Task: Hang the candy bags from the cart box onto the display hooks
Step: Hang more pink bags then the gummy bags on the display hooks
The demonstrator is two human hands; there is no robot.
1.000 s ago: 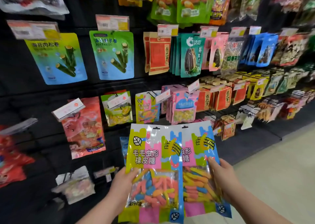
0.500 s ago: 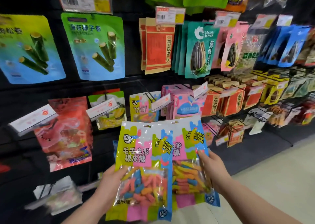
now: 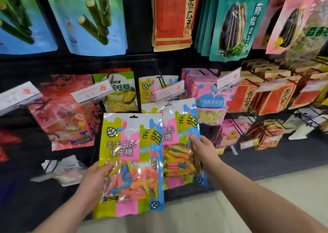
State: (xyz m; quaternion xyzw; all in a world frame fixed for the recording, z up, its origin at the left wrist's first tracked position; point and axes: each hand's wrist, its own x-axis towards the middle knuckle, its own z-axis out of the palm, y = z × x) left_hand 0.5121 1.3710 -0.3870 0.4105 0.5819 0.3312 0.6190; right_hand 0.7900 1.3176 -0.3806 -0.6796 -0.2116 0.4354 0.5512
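Note:
I hold two colourful gummy-worm candy bags upright in front of the black display wall. My left hand point(image 3: 96, 177) grips the front candy bag point(image 3: 131, 144) at its lower left edge. My right hand point(image 3: 204, 147) grips the rear candy bag point(image 3: 179, 126) at its right side; this bag sits higher and partly behind the front one. Its top reaches just under the white price tag point(image 3: 169, 92) of a display hook point(image 3: 160, 81), where one matching candy bag point(image 3: 149, 89) hangs. The cart box is not in view.
Neighbouring hooks carry a green candy bag point(image 3: 120, 94), pink bags point(image 3: 207, 94), red bags point(image 3: 65, 112) and orange seed packs point(image 3: 248, 98). Larger snack bags hang in the row above. A low dark shelf base point(image 3: 266, 154) runs along the pale floor point(image 3: 266, 188).
The view has closed in on the display. Both bags have risen toward the hook with the matching bag, and the right-hand bag now stands higher and nearer the hook's tag.

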